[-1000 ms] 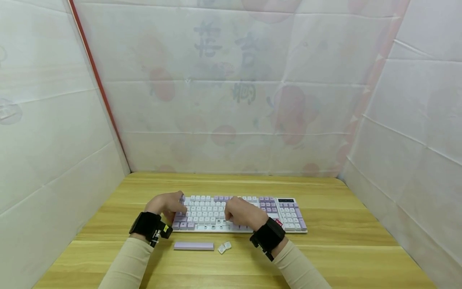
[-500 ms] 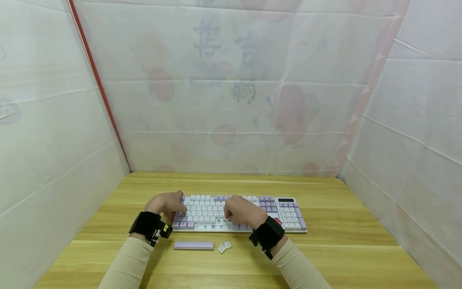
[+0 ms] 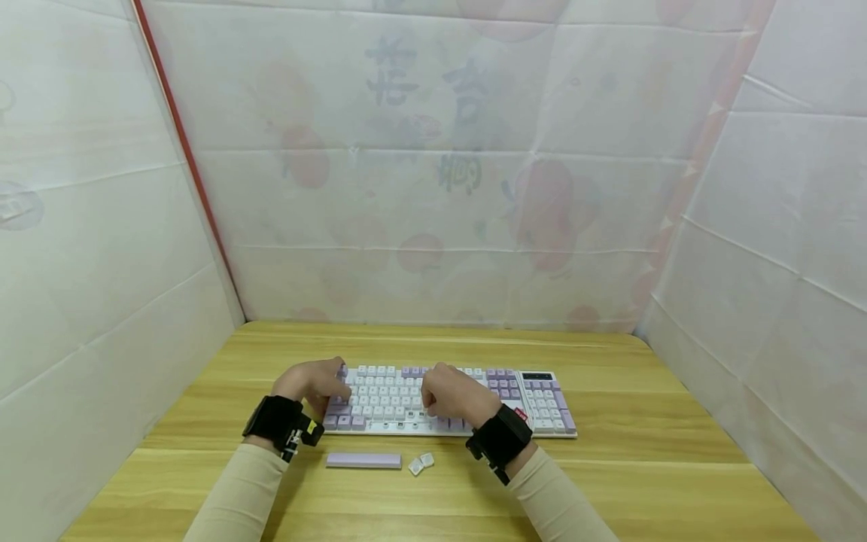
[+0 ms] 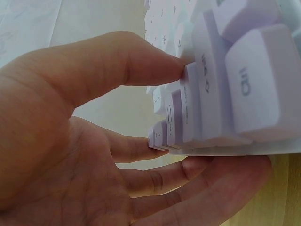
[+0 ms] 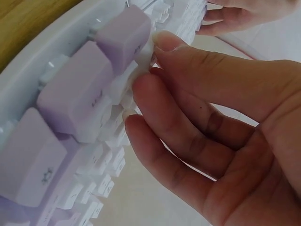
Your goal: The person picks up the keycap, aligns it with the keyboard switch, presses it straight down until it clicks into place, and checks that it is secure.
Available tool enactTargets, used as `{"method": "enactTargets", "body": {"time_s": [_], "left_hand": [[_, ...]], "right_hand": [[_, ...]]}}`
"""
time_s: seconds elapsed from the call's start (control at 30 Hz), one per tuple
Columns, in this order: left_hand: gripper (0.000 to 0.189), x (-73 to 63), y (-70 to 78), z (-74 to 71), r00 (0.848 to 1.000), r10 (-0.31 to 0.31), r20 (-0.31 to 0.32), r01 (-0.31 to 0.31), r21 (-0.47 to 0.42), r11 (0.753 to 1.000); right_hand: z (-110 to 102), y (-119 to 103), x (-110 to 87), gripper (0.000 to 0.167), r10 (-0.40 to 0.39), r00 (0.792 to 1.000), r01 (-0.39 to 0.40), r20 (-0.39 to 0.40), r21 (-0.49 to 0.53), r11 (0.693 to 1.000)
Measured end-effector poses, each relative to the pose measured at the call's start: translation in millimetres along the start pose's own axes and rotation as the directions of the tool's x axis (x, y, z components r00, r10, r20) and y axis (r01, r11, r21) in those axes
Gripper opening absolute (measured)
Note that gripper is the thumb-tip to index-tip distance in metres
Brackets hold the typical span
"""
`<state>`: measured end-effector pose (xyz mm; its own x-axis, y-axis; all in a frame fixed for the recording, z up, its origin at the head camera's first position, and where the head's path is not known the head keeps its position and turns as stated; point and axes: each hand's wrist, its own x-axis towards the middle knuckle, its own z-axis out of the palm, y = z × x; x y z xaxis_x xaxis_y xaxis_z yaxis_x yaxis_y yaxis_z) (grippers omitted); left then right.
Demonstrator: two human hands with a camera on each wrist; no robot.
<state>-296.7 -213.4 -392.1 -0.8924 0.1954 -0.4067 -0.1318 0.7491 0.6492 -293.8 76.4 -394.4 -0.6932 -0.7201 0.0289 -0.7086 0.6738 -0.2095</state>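
A white and lavender keyboard [image 3: 386, 412] lies across the table. My left hand [image 3: 313, 384] holds its left end; in the left wrist view the thumb [image 4: 155, 66] lies on the keys by Caps Lock while the other fingers reach along and under the side edge. Over the lower middle keys is my right hand [image 3: 457, 395]. Its thumb and fingers pinch a white keycap [image 5: 148, 51], mostly covered by the fingertips, at the lower rows. Bare switches [image 3: 401, 426] show in the bottom row. In front lie a lavender spacebar keycap [image 3: 363, 461] and two loose white keycaps [image 3: 421, 463].
The keyboard rests on a wood-grain table [image 3: 650, 452]. A white cable with a red tag [image 3: 521, 415] lies over the keyboard's right part, by the number keys. Pale hanging sheets [image 3: 420, 226] enclose the table at the back and both sides.
The right wrist has shifted very slightly to the left and up, its fingers staying at the same keys. The left hand and the loose keycaps stay in place.
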Motion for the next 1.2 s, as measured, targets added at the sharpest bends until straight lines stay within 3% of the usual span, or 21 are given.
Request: {"method": "enactTargets", "body": {"time_s": [0.33, 0.7, 0.93, 1.2], "left_hand": [[0.086, 1.1, 0.5, 0.9, 1.000, 0.006, -0.004, -0.006, 0.005, 1.000], [0.077, 2.5, 0.0, 1.0, 1.000, 0.014, -0.001, -0.014, 0.002, 1.000], [0.079, 3.4, 0.2, 0.5, 1.000, 0.009, 0.004, -0.009, -0.001, 1.000], [0.080, 3.5, 0.6, 0.6, 1.000, 0.013, 0.004, -0.013, 0.010, 1.000]], "right_hand": [[-2.0, -2.4, -1.5, 0.022, 0.033, 0.999, -0.033, 0.009, 0.032, 0.999], [-3.8, -6.4, -2.7, 0.056, 0.034, 0.999, -0.034, 0.007, 0.033, 0.999], [-3.8, -6.5, -2.3, 0.049, 0.011, 1.000, -0.011, -0.006, 0.022, 1.000], [-4.8, -7.9, -2.4, 0.060, -0.003, 1.000, 0.003, -0.006, 0.021, 1.000]]}}
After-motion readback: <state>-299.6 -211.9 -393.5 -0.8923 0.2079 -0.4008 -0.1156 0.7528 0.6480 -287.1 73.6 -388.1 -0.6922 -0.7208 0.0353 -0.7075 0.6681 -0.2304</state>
